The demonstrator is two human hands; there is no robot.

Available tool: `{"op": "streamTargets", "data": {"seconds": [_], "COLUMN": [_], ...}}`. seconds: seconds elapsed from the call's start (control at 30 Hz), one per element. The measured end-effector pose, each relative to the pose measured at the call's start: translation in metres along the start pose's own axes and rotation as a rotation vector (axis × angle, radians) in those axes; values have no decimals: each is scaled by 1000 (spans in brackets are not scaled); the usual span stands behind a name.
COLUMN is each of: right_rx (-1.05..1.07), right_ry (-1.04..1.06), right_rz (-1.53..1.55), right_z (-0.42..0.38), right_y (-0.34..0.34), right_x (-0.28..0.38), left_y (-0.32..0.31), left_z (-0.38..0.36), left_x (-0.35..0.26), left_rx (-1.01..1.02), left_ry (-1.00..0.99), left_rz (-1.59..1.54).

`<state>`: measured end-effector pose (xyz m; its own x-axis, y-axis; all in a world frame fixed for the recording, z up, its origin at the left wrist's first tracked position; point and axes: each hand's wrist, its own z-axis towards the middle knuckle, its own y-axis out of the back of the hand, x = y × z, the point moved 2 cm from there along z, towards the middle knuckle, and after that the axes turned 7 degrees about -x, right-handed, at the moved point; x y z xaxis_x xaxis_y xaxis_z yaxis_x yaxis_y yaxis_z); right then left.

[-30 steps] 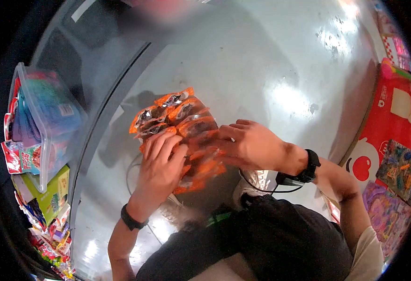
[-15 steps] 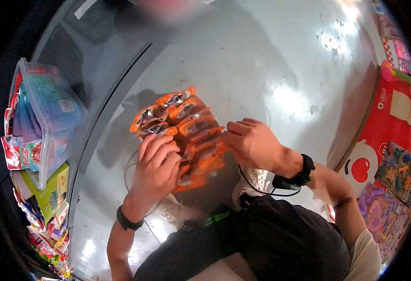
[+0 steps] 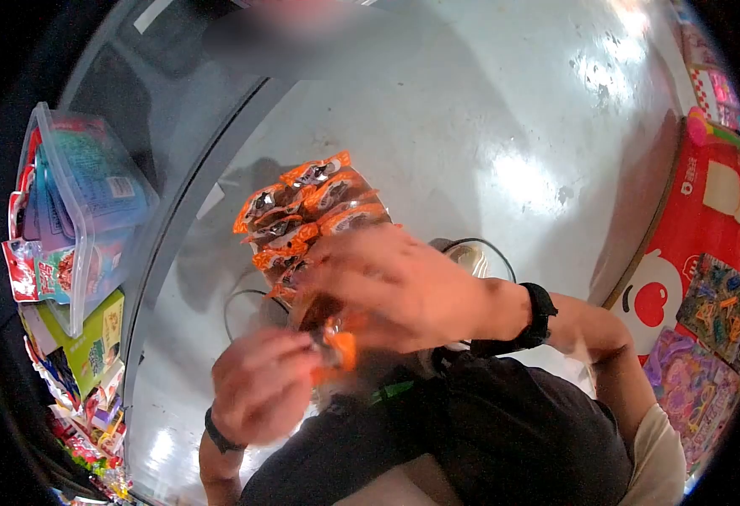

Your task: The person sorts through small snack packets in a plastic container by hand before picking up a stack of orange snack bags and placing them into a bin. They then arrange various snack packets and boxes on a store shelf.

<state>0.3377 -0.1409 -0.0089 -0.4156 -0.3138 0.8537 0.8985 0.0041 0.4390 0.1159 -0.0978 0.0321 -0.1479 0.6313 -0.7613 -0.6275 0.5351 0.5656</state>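
Orange snack packets [image 3: 334, 192] with dark contents lie in two rows in front of me, the nearer ones partly covered. My left hand [image 3: 262, 384] is low at the near end of the rows, blurred, its fingers pinched on one orange-ended packet [image 3: 338, 344]. Reaching in from the right, my right hand [image 3: 412, 287] lies across the nearer packets. Motion smears its fingers, so I cannot make out whether they grip anything.
A clear plastic bin [image 3: 83, 219] of colourful packs stands on the left, with a green package [image 3: 91, 341] and more snacks below it. On the right are a red printed panel [image 3: 682, 244] and bagged toys [image 3: 716, 308]. The floor [image 3: 454, 126] is grey and shiny.
My right hand has swept left over the packets from their right side. My left hand has come down toward me, and a packet now shows at its fingertips.
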Motion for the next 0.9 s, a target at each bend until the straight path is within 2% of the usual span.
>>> {"op": "streamTargets", "data": {"seconds": [0.07,0.1,0.13,0.17,0.23,0.27,0.3,0.33,0.4,0.43,0.5,0.63,0.7,0.73,0.87,0.9], "right_rx": [79,160,117,119,-61,-214,-258,-303,-509,-547,-398,-244,-5,-24,51,113], "right_ry": [20,43,23,26,-46,-233,-345,-456,-460,-470,-592,-664,-606,-670,-651,-535], "right_rz": [109,215,227,229,369,505,414,319,531,602,497,489,336,406,442,435], "right_z": [10,14,20,23,28,25,20,14,6,2,-8,-22,-21,-20,-26,-27], "right_y": [-7,-10,-8,-5,9,12,19,29,39,44,57,65,66,63,65,64], "right_x": [0,1,4,1,-8,-9,-13,-17,-26,-28,-27,-24,-21,-23,-30,-33], "left_y": [16,22,26,15,8,12,15,-5,-40,-48,-62,-58,-49,-47,-46,-48], "left_z": [2,0,-2,-7,-15,-18,-20,-15,-26,-33,-48,-53,-42,-37,-26,-24], "left_x": [-20,-28,-32,-15,-2,-3,-6,-4,5,13,25,39,50,54,52,49], "left_rx": [7,-28,-65,-416,-625,-319,-13,150,251,251,361,225,245,267,256,257], "left_ry": [-21,-48,-77,-278,-278,-134,12,93,79,81,-65,77,126,175,209,198], "left_rz": [-14,125,265,266,200,209,212,257,356,356,442,451,398,341,332,359]}}
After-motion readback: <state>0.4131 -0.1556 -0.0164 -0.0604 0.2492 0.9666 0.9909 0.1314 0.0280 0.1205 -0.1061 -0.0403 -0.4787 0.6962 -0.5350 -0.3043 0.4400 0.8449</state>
